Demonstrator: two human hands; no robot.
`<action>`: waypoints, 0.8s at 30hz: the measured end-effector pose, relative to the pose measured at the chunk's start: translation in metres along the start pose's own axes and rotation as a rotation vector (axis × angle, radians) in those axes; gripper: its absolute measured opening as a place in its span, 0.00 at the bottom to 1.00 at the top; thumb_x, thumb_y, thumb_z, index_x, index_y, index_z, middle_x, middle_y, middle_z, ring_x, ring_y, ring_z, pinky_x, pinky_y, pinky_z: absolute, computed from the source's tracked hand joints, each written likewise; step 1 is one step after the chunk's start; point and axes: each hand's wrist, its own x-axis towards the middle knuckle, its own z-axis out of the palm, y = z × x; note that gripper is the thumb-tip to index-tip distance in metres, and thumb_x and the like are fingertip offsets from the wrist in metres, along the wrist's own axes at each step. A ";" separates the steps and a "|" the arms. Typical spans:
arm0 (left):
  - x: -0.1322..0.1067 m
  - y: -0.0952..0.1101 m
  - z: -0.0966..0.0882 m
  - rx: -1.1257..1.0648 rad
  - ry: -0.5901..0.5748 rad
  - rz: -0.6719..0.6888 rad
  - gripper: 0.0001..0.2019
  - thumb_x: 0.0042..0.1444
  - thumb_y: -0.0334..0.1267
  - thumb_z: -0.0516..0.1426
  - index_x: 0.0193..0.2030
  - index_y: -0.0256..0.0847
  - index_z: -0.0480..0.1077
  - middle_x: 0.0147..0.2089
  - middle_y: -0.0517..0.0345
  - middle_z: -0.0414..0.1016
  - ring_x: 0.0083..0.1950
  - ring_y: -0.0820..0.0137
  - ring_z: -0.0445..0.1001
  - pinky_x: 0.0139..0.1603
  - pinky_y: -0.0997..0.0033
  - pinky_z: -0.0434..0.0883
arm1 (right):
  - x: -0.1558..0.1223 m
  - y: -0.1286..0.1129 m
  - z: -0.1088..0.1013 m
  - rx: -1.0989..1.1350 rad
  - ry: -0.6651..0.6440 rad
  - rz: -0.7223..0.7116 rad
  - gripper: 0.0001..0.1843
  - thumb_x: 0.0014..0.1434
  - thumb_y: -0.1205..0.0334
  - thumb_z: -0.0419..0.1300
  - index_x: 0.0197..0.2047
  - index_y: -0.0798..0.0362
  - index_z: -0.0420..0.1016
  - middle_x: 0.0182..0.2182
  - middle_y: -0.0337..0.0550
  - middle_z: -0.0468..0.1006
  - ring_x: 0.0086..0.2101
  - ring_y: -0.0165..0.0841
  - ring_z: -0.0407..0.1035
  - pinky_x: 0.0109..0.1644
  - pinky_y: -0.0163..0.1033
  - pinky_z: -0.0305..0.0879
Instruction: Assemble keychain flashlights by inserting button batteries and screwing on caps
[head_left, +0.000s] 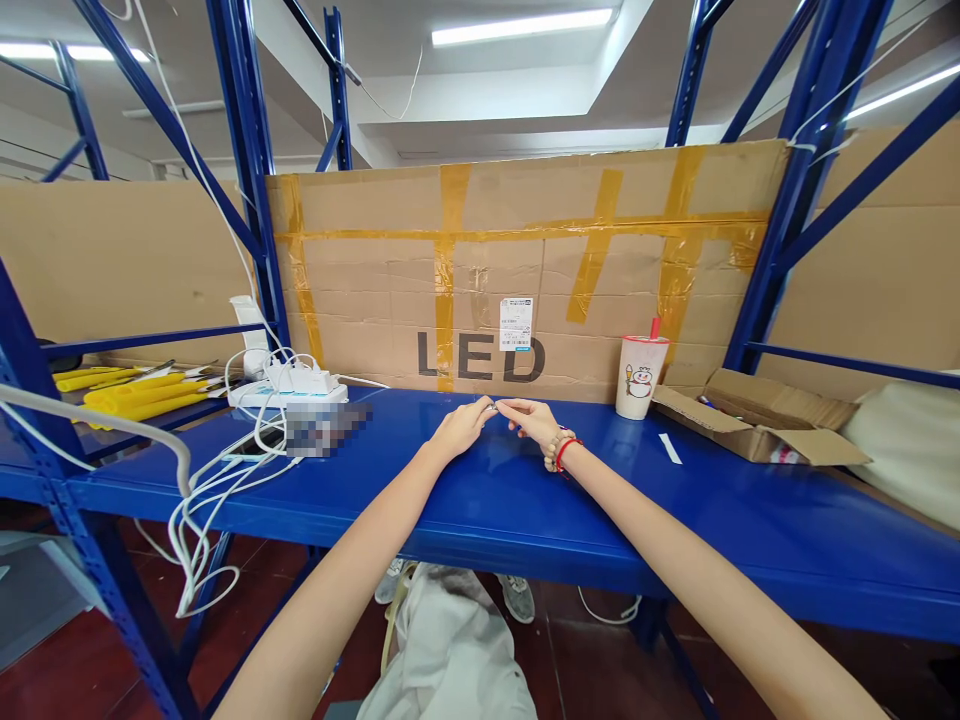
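Both arms reach out over the blue metal shelf (465, 500). My left hand (461, 428) and my right hand (531, 418) meet fingertip to fingertip just above the shelf, in front of the cardboard sheet marked LED (525, 270). Each hand is pinched shut on a small pale thing (495, 405) held between them; it is too small to name. The right wrist wears a bead bracelet and a red band (561, 450).
A white power strip (289, 385) with white cables (217, 480) lies at the left. A paper cup with a red straw (640, 375) and an open cardboard box (757, 415) stand at the right. Yellow tools (135, 390) lie on the left shelf. A white strip (670, 448) lies near the cup.
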 end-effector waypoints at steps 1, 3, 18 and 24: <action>0.000 0.001 0.000 0.006 0.006 0.006 0.13 0.64 0.44 0.40 0.46 0.47 0.63 0.46 0.59 0.74 0.47 0.64 0.73 0.43 0.70 0.67 | 0.000 -0.001 0.000 0.007 -0.002 0.011 0.15 0.49 0.57 0.63 0.40 0.55 0.79 0.33 0.43 0.78 0.21 0.20 0.63 0.17 0.23 0.57; -0.001 0.002 0.000 0.014 0.014 0.016 0.13 0.65 0.43 0.40 0.46 0.47 0.62 0.46 0.58 0.73 0.47 0.64 0.73 0.43 0.70 0.67 | -0.001 -0.002 0.000 0.019 -0.005 0.030 0.15 0.49 0.58 0.63 0.40 0.56 0.79 0.32 0.43 0.77 0.21 0.20 0.62 0.17 0.23 0.56; 0.000 0.000 0.001 0.151 -0.033 0.017 0.13 0.65 0.41 0.41 0.49 0.51 0.63 0.52 0.62 0.72 0.51 0.65 0.71 0.45 0.71 0.67 | -0.002 0.002 -0.002 -0.057 -0.029 0.125 0.15 0.49 0.56 0.65 0.39 0.55 0.79 0.36 0.44 0.78 0.20 0.20 0.64 0.16 0.23 0.55; 0.000 -0.004 -0.003 0.171 -0.075 -0.089 0.15 0.64 0.43 0.39 0.47 0.48 0.64 0.46 0.57 0.75 0.48 0.61 0.73 0.42 0.66 0.68 | 0.000 0.005 0.001 -0.324 0.059 -0.231 0.09 0.50 0.62 0.63 0.36 0.55 0.79 0.33 0.43 0.79 0.16 0.21 0.64 0.23 0.30 0.62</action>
